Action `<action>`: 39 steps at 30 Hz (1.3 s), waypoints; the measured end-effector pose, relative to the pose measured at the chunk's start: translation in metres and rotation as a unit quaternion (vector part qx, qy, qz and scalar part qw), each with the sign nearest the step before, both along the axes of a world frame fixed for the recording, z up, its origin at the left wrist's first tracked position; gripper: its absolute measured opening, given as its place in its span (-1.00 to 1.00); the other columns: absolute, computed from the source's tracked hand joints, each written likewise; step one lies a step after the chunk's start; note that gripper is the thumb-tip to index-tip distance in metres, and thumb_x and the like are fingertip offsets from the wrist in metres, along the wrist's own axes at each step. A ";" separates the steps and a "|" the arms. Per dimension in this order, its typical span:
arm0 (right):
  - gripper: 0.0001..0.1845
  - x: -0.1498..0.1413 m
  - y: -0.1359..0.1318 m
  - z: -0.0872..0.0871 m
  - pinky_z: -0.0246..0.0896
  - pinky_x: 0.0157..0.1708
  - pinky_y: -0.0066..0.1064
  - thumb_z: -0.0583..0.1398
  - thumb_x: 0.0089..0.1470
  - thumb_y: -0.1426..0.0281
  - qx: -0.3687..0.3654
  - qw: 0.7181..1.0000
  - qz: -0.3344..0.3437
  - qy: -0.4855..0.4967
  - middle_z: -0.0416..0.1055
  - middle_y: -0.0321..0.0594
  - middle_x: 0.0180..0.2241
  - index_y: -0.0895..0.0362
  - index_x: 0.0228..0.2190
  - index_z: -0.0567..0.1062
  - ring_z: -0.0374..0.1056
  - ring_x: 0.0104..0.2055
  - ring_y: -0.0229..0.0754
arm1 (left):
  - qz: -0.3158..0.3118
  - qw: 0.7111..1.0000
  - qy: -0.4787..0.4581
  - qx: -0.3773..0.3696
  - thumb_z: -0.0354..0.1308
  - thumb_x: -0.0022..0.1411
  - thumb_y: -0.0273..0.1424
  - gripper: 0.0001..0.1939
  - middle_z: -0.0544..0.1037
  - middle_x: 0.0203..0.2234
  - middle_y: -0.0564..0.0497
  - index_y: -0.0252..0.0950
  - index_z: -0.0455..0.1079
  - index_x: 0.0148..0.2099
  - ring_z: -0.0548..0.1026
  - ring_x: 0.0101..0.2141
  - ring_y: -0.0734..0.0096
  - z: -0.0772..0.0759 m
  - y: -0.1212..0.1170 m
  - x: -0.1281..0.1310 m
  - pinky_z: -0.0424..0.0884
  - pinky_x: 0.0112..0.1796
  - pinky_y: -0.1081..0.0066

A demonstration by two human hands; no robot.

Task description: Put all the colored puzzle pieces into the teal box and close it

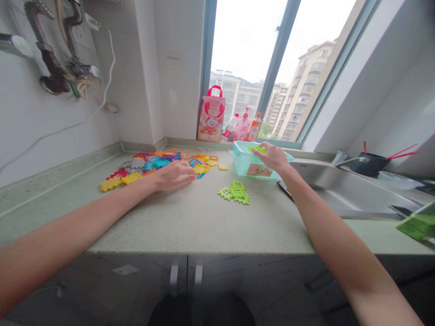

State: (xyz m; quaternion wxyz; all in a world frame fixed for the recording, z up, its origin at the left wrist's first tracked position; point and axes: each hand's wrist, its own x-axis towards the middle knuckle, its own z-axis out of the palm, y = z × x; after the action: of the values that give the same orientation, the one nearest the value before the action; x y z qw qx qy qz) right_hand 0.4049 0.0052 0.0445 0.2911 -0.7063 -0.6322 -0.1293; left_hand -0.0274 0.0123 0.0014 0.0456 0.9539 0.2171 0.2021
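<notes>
My left hand (173,175) lies palm down on the counter at the near edge of a spread of several coloured interlocking plastic tiles (159,164), fingers stretched out and touching them. My right hand (273,156) is over a clear teal plastic box (243,164), fingers pinched on a light green tile (256,149) at the box's open top. A small heap of light green tiles (235,192) lies on the counter between my hands.
The pale green counter (190,222) ends at a steel sink (343,190) with a tap on the right. A pink bag (211,115) and bottles (243,127) stand on the window sill. Pipes and a cable hang on the left wall. A green carton (418,222) is at far right.
</notes>
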 end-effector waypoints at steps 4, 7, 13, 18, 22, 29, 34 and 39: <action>-0.32 -0.004 -0.002 -0.001 0.32 -0.10 -0.19 -0.02 0.39 -0.12 -0.063 0.996 -0.024 -0.063 0.70 0.00 -0.06 -0.02 -0.01 0.74 0.58 -0.02 0.19 | 0.014 1.000 0.010 -0.001 -0.04 0.61 -0.09 -0.53 0.66 -0.13 -0.11 -0.23 0.63 0.00 0.57 -0.06 0.16 -0.001 0.001 0.000 0.40 0.05 0.23; -0.25 -0.003 -0.001 -0.003 0.31 -0.11 -0.20 -0.10 0.41 -0.14 -0.072 0.994 -0.024 -0.083 0.70 -0.02 -0.03 -0.05 0.03 0.74 0.58 -0.02 0.18 | 0.016 1.000 0.011 -0.005 -0.04 0.61 -0.09 -0.54 0.65 -0.13 -0.12 -0.22 0.63 0.01 0.57 -0.08 0.16 -0.001 0.000 0.000 0.41 0.05 0.22; -0.24 -0.004 -0.003 -0.003 0.30 -0.11 -0.18 -0.13 0.44 -0.12 -0.070 0.992 -0.021 -0.098 0.69 -0.01 -0.02 -0.04 0.05 0.72 0.57 0.00 0.20 | 0.017 1.000 0.007 -0.001 -0.03 0.61 -0.10 -0.55 0.66 -0.13 -0.10 -0.20 0.63 -0.01 0.58 -0.07 0.17 -0.001 0.001 -0.002 0.43 0.03 0.22; -0.37 -0.013 -0.005 -0.004 0.33 -0.12 -0.16 -0.05 0.46 0.02 -0.025 0.995 -0.006 -0.095 0.69 0.06 -0.12 0.07 -0.08 0.71 0.58 -0.07 0.19 | 0.017 0.996 0.032 0.079 0.07 0.56 -0.07 -0.61 0.69 -0.07 -0.09 -0.18 0.62 0.01 0.57 0.02 0.08 -0.006 -0.003 0.003 0.39 0.16 0.08; -0.66 -0.025 -0.004 -0.008 0.35 0.01 -0.18 0.13 0.37 0.27 0.119 0.982 0.118 -0.091 0.69 -0.04 -0.05 0.08 -0.09 0.69 0.56 0.00 0.10 | -0.027 0.991 0.019 0.131 0.11 0.55 -0.06 -0.59 0.62 0.15 -0.14 -0.19 0.52 0.21 0.53 0.15 0.04 -0.011 -0.026 0.033 0.37 0.23 0.02; -0.75 -0.055 -0.018 -0.010 0.31 -0.17 -0.34 0.19 0.27 0.41 0.118 0.945 0.277 -0.126 0.70 -0.19 -0.27 0.06 -0.19 0.70 0.57 -0.20 -0.07 | -0.089 0.985 -0.004 0.146 0.23 0.42 0.02 -0.39 0.56 0.20 -0.20 -0.22 0.39 0.34 0.51 0.17 -0.05 -0.010 -0.037 0.106 0.38 0.23 -0.01; -0.70 -0.067 -0.026 -0.007 0.27 -0.21 -0.38 0.21 0.26 0.41 -0.008 0.959 0.256 -0.122 0.72 -0.22 -0.24 0.02 -0.09 0.73 0.59 -0.23 -0.10 | -0.054 0.987 -0.006 0.152 0.18 0.45 0.08 -0.41 0.59 0.16 -0.19 -0.21 0.45 0.29 0.50 0.16 -0.06 -0.015 -0.018 0.144 0.37 0.22 -0.03; -0.65 -0.070 -0.025 -0.008 0.35 -0.17 -0.41 0.24 0.22 0.44 -0.164 0.946 0.243 -0.141 0.73 -0.13 -0.17 0.04 -0.04 0.74 0.62 -0.16 -0.08 | -0.043 0.994 0.007 0.105 0.13 0.51 0.03 -0.56 0.67 -0.03 -0.12 -0.19 0.57 0.08 0.56 0.05 0.04 -0.022 -0.007 0.139 0.42 0.15 0.09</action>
State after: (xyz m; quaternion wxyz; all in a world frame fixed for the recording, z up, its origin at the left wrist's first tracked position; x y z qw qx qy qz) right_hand 0.3353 -0.0199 0.0368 0.1019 -0.5439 -0.8316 -0.0480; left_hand 0.1111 0.0058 -0.0208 -0.0473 0.9634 0.1537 0.2145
